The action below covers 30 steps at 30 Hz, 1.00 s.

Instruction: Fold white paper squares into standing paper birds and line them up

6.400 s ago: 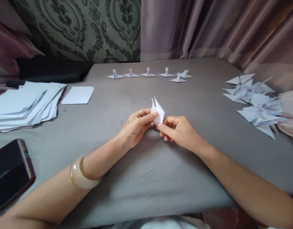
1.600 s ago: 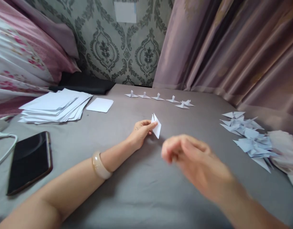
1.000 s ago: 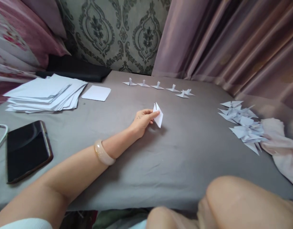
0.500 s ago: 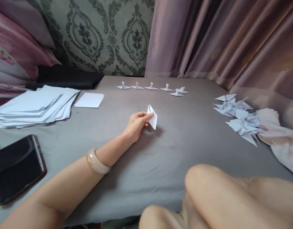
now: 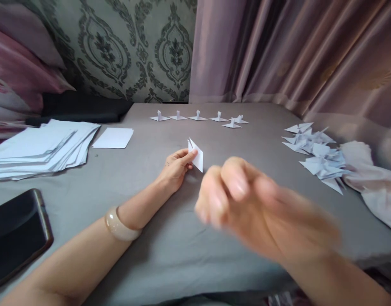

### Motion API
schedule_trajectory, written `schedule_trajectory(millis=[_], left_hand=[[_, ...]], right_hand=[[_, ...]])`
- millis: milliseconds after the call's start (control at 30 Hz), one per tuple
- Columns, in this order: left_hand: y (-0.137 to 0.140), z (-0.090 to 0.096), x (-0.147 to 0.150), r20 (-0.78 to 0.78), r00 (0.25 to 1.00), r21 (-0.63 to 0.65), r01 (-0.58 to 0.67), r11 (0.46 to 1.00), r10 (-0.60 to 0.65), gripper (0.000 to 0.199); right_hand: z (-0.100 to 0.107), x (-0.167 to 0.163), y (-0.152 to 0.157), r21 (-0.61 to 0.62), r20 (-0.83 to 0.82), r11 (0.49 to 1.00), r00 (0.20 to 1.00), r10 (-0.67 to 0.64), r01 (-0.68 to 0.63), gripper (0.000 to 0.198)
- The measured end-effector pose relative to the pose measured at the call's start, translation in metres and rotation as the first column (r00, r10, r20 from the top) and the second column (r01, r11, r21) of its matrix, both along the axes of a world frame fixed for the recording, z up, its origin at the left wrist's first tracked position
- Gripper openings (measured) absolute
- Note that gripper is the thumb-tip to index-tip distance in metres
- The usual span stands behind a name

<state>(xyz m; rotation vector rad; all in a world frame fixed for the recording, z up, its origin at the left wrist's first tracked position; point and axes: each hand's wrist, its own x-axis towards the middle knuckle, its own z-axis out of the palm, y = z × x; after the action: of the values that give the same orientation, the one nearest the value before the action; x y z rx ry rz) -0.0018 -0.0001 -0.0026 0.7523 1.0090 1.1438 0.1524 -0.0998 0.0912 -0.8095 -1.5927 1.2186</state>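
Observation:
My left hand point(image 5: 179, 165), with a pale bangle on its wrist, pinches a small white folded paper point(image 5: 198, 160) between thumb and fingers above the grey sheet. The paper is kite-shaped, with a narrow split point at its top. Close to the camera, my right hand point(image 5: 243, 199) hangs in the air to the right of the paper, apart from it. Its fingers look curled, but motion smears them, and I see nothing held. Beyond my hands stand several folded paper pieces point(image 5: 197, 116), roughly in a row, with upright points on flat bases.
At left lie a stack of white sheets point(image 5: 32, 148), a smaller square pile of paper point(image 5: 114, 138) and a dark phone point(image 5: 18, 236). A heap of folded paper point(image 5: 323, 157) is at right, beside pale cloth point(image 5: 370, 178). Curtains point(image 5: 278, 51) hang behind.
My right hand has come into view from the lower right. The legs seen at lower right are out of view. My left hand keeps its pinch on the folded paper; the view has shifted slightly.

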Motion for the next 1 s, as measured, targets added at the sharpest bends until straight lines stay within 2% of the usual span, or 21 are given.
schedule_trajectory(millis=[33,67,100,167,233,333,500,600,667,700,733,767,800,833,867,900,933,1000], left_hand=[[0.0,0.0,0.0,0.034,0.999,0.026,-0.015,1.0,0.014,0.023],[0.001,-0.001,0.001,0.08,0.997,0.051,-0.027,0.998,0.023,0.024],[0.001,-0.002,0.001,0.102,0.995,0.057,-0.021,0.998,0.015,0.026],[0.003,-0.004,0.002,0.127,0.992,0.054,-0.02,0.998,0.013,0.027],[0.004,-0.006,0.002,0.149,0.989,0.051,-0.024,0.998,0.016,0.026],[0.005,-0.007,0.0,0.176,0.984,0.071,-0.015,0.997,0.003,0.024],[0.007,-0.006,-0.001,0.161,0.986,0.073,-0.057,0.996,0.044,0.024],[0.008,-0.006,-0.002,0.132,0.991,0.094,-0.051,0.994,0.038,0.024],[0.009,-0.006,-0.002,0.119,0.992,0.091,-0.045,0.995,0.034,0.024],[0.009,-0.005,-0.003,0.119,0.992,0.081,-0.055,0.995,0.045,0.024],[0.009,-0.005,-0.003,0.119,0.991,0.062,-0.074,0.995,0.066,0.024],[0.008,-0.003,-0.004,0.117,0.989,0.036,-0.096,0.995,0.091,0.026],[0.007,-0.002,-0.004,0.11,0.988,0.006,-0.112,0.994,0.11,0.028],[0.006,-0.001,-0.004,0.101,0.989,-0.025,-0.109,0.994,0.111,0.032],[0.004,0.001,-0.003,0.095,0.991,-0.054,-0.086,0.995,0.091,0.036],[0.003,0.002,-0.002,0.096,0.994,-0.076,-0.042,0.996,0.049,0.04],[0.0,0.002,-0.001,0.106,0.994,-0.088,0.013,0.996,-0.003,0.044],[-0.003,0.002,0.001,0.141,0.985,-0.076,0.111,0.991,-0.1,0.045]], right_hand=[[-0.012,0.0,0.02,-0.08,-0.049,0.996,0.998,-0.037,0.033,0.027],[-0.025,0.0,0.039,-0.112,-0.041,0.977,0.981,-0.188,0.183,0.023],[-0.038,0.0,0.056,-0.116,0.007,0.929,0.936,-0.352,0.351,0.024],[-0.062,-0.001,0.082,-0.162,0.129,0.863,0.877,-0.462,0.478,0.034],[-0.078,-0.004,0.095,-0.275,0.198,0.883,0.921,-0.336,0.382,0.041],[-0.088,-0.011,0.095,-0.317,0.13,0.913,0.966,-0.224,0.255,0.036],[-0.091,-0.012,0.09,-0.33,0.09,0.92,0.977,-0.194,0.213,0.031],[-0.09,-0.005,0.09,-0.357,0.12,0.91,0.976,-0.179,0.211,0.03],[-0.089,0.0,0.089,-0.327,0.173,0.916,0.968,-0.182,0.231,0.028],[-0.089,0.002,0.088,-0.263,0.22,0.927,0.952,-0.213,0.269,0.026],[-0.089,0.004,0.087,-0.147,0.279,0.935,0.92,-0.274,0.323,0.023],[-0.09,0.006,0.086,0.022,0.34,0.925,0.867,-0.364,0.38,0.019],[-0.092,0.007,0.086,0.226,0.386,0.881,0.793,-0.472,0.415,0.015],[-0.093,0.009,0.085,0.432,0.408,0.805,0.708,-0.576,0.407,0.012],[-0.094,0.011,0.085,0.605,0.411,0.713,0.628,-0.661,0.354,0.012],[-0.096,0.012,0.084,0.727,0.411,0.63,0.562,-0.718,0.274,0.014],[-0.097,0.013,0.084,0.801,0.414,0.569,0.515,-0.751,0.186,0.017],[-0.098,0.013,0.083,0.86,0.433,0.508,0.469,-0.77,0.04,0.019]])
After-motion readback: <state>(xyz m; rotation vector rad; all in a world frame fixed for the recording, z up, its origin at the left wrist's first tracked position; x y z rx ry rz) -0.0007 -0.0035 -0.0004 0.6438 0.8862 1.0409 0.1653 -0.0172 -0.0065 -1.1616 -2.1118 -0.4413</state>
